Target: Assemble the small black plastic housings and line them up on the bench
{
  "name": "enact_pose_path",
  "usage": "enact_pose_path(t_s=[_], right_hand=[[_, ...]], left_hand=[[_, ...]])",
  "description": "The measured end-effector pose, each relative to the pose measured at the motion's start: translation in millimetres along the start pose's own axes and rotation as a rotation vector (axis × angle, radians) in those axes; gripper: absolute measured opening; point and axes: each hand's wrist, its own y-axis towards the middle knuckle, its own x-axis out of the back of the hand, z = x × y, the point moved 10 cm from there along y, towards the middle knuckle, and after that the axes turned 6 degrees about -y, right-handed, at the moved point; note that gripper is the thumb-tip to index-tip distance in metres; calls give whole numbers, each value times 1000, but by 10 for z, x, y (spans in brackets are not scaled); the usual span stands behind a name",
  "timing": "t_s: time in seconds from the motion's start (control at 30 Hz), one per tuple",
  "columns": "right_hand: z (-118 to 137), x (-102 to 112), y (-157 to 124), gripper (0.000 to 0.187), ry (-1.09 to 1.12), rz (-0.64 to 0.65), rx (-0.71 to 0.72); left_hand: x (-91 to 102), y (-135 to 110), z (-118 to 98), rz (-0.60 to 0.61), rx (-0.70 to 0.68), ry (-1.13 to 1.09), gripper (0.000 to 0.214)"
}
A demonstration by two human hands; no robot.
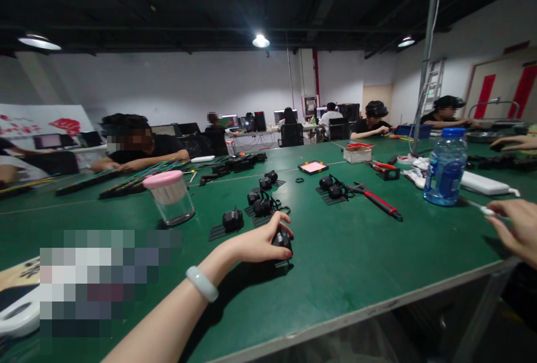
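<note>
My left hand (260,240), with a pale bangle at the wrist, is closed around a small black plastic part (282,240) low over the green table. The fingers cover much of that part. At the right edge, my right hand (518,229) pinches a thin white stick-like tool (487,211) that points left toward the blue water bottle (444,170). Its exact kind cannot be made out. Beyond my left hand lie similar black parts (232,218) with flat ribbed bases. A further pair of black parts (331,187) rests near red-handled pliers (381,203).
The green table (335,296) has a front edge close below my hands. A pink-lidded jar (170,201) stands left. Farther back are a pink-faced tray (313,167), a small box (358,153) and a metal pole (425,61). Several people (165,145) sit around the room.
</note>
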Motion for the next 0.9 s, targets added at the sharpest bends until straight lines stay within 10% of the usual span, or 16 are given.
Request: enact_pose_path(t_s=[0.17,0.37,0.53,0.77,0.9], right_hand=[[335,-541,254,9,-142,163,217],[513,-585,298,18,-187,258,272],[1022,5,566,16,-145,204,284],[2850,1290,850,6,415,7,736],[3652,1581,715,13,586,-108,930]], left_hand=[[2,6,2,0,3,8,52],[1,9,5,-5,5,1,53],[-2,10,9,-12,12,0,53],[-6,9,-10,-8,-4,0,51],[36,36,13,-59,-26,73,52]])
